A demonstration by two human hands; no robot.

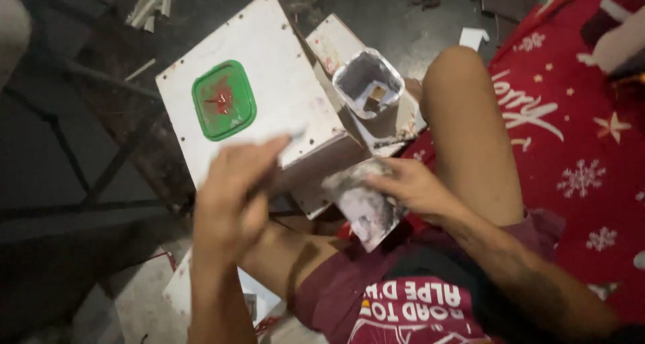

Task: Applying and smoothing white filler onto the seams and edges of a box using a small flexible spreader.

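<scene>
The left hand grips a thin brush and the right hand pinches a grey printed picture just beside it.

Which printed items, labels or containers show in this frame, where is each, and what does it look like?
Printed picture card: in the right hand, rectangular, grey and white.
Green lid: on the white board, rounded square, red smears.
Plastic tub: right of the board, rounded square, whitish.
Red cloth: far right, white snowflakes and lettering.

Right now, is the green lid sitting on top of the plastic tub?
No, the green lid lies flat on the white board, apart from the open plastic tub, which stands to its right.
</scene>
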